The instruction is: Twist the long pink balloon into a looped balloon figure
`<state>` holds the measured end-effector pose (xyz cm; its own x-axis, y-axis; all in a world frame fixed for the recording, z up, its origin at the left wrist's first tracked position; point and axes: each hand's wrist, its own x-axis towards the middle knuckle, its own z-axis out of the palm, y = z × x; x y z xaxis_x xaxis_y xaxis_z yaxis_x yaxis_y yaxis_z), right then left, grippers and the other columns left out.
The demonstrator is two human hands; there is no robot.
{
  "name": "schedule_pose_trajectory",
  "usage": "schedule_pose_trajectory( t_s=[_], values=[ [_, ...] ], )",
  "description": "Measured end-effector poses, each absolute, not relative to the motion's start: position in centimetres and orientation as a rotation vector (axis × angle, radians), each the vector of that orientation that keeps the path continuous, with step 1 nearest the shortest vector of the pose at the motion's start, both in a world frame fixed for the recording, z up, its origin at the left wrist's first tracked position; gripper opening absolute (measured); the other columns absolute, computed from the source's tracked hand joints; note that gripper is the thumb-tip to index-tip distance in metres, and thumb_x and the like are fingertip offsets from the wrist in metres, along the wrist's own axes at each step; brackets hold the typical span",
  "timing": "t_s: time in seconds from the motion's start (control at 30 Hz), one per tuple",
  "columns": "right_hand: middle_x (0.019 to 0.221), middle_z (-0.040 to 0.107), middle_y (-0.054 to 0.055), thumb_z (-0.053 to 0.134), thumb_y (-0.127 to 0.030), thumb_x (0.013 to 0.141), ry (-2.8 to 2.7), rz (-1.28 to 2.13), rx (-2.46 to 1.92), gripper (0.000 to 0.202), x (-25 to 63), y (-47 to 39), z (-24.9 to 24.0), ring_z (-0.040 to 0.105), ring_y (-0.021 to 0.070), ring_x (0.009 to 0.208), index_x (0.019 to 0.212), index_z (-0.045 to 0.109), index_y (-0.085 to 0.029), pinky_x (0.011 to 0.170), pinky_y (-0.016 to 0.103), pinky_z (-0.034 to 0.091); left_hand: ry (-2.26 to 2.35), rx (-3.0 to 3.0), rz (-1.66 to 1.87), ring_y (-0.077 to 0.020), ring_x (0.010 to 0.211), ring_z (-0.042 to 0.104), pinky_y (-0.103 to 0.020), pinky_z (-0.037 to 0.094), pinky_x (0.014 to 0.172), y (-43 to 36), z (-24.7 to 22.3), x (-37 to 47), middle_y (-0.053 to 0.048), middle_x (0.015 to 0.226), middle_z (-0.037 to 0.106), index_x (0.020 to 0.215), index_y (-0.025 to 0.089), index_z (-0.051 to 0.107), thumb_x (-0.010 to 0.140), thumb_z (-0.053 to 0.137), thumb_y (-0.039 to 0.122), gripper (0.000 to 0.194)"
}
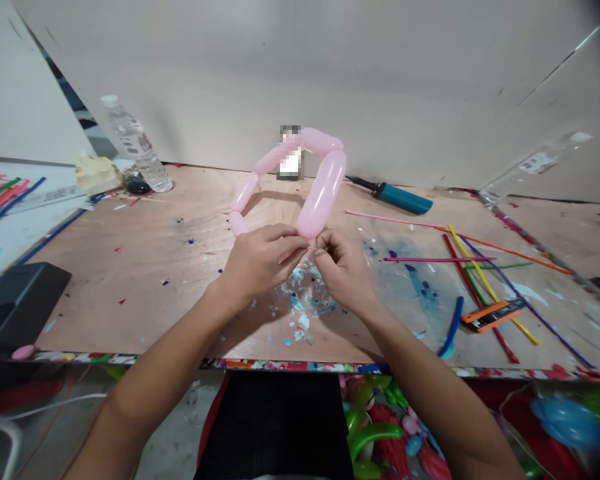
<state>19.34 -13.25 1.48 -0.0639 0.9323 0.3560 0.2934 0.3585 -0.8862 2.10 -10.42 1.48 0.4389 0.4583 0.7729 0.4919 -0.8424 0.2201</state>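
A long pink balloon (323, 190), twisted into several segments, curves in a ring above the middle of the table. My left hand (260, 260) is closed around its lower left part, the fingertips pressed together near the ring's bottom. Right beside it, my right hand (340, 263) pinches the balloon's thin end just under the fat right-hand segment. The fingertips of both hands nearly meet there, and they partly hide the knot or tail between them.
Uninflated balloons (473, 267) in several colours lie at right by an orange-and-black cutter (493, 315). Behind them is a teal hand pump (405, 199). A water bottle (137, 147) leans back left; a dark box (25, 303) sits front left. Balloon scraps (303, 300) litter the table.
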Motion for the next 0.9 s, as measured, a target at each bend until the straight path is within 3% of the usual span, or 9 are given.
schedule_pose_trajectory(
  t_s=[0.23,0.43,0.63,0.77,0.9],
  values=[
    [0.067,0.049,-0.004,0.051,-0.012,0.078,-1.796,0.449,-1.169,0.011,19.3,-13.0,1.1,0.043,0.0114,0.059,0.075,0.047,-0.022,0.057,0.027,0.034,-0.958,-2.791,-1.293,-0.0160,0.081,0.068,-0.027,0.052,0.072,-10.7,2.0,2.3,-0.003,0.087,0.073,0.095,0.017,0.067,0.089,0.056,0.016,0.013],
    [0.079,0.066,0.002,0.058,-0.024,0.087,-1.881,0.367,-1.140,0.008,19.4,-13.5,1.9,0.058,0.0137,0.066,0.091,0.062,-0.020,0.064,0.029,0.044,-1.009,-2.704,-1.305,-0.0160,0.077,0.068,-0.027,0.051,0.069,-10.7,1.7,2.0,-0.004,0.085,0.072,0.094,0.017,0.067,0.088,0.057,0.015,0.012],
    [0.083,0.074,0.004,0.068,-0.030,0.081,-1.660,0.635,-1.139,0.012,19.5,-13.2,1.9,0.065,0.0168,0.072,0.087,0.074,-0.021,0.068,0.032,0.050,-1.000,-2.566,-1.281,-0.0171,0.078,0.067,-0.029,0.051,0.070,-11.0,1.0,2.5,-0.006,0.084,0.072,0.088,0.016,0.067,0.089,0.054,0.014,0.014],
    [0.067,0.069,0.001,0.074,-0.033,0.073,-1.512,0.964,-1.109,0.013,20.1,-12.4,1.6,0.058,0.0132,0.057,0.077,0.075,-0.020,0.055,0.028,0.047,-0.990,-2.547,-1.259,-0.0179,0.079,0.067,-0.030,0.052,0.071,-11.5,0.7,2.8,-0.007,0.083,0.071,0.089,0.015,0.068,0.091,0.052,0.015,0.016],
    [0.060,0.063,-0.002,0.078,-0.035,0.070,-1.468,1.205,-1.014,0.017,20.9,-11.8,1.0,0.053,0.0103,0.054,0.066,0.070,-0.019,0.053,0.026,0.044,-0.951,-2.655,-1.250,-0.0170,0.075,0.067,-0.028,0.051,0.066,-11.7,1.0,2.6,-0.006,0.082,0.072,0.089,0.015,0.070,0.092,0.052,0.015,0.018]
  ],
)
